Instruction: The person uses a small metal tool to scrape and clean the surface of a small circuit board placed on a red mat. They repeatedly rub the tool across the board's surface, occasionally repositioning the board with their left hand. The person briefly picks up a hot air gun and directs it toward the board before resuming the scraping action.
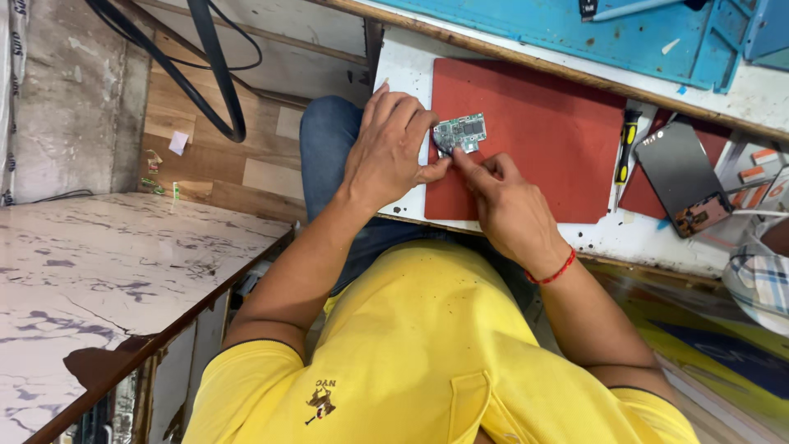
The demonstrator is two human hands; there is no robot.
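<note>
Green and silver, a small circuit board [461, 132] sits over the near-left part of a red mat [542, 140] on the white bench [657, 238]. The person's left hand [390, 148] pinches its left edge between thumb and fingers; the right hand [505, 201] presses a fingertip against its lower edge. A yellow-handled screwdriver [626, 152] and a dark phone [684, 177] lie just right of the mat.

yellow shirt [427, 353], blue jeans [329, 156], red wrist thread [552, 272]
</note>
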